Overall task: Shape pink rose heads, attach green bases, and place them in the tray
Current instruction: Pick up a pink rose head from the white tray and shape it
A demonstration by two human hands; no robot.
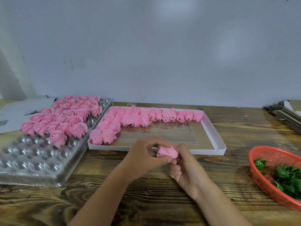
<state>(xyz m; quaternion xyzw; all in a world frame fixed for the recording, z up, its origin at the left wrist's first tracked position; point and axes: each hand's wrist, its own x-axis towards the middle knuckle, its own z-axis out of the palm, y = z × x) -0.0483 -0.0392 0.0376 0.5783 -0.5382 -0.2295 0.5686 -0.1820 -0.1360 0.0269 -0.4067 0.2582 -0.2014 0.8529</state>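
Right now we have one pink rose head (167, 152) pinched between both hands, just in front of the near rim of the white cardboard box (218, 139). Our left hand (146, 156) curls over it from the left with fingertips and thumb on the petals; our right hand (184, 167) cradles it from below and the right, fingers wrapped round its lower part.

We judge the petals soft and easily creased. If we squeeze too hard while shaping, the outer layers could crumple or peel away and the head would no longer match the finished ones. If the grip loosens, the head could drop onto the wooden table (146, 201) and come unwound.

The green bases (286, 178) lie in the red mesh basket (267, 175), well to the right of the box; reaching for one frees a hand, and the shaped petals may spring back.

Counting: one head in hand; one white box holding roughly two dozen unshaped heads (146, 117), too overlapped for an exact number; one clear plastic tray (32, 162) left of the box with about two dozen finished roses (65, 118) and many unfilled cups; one basket with a heap of bases we cannot count.
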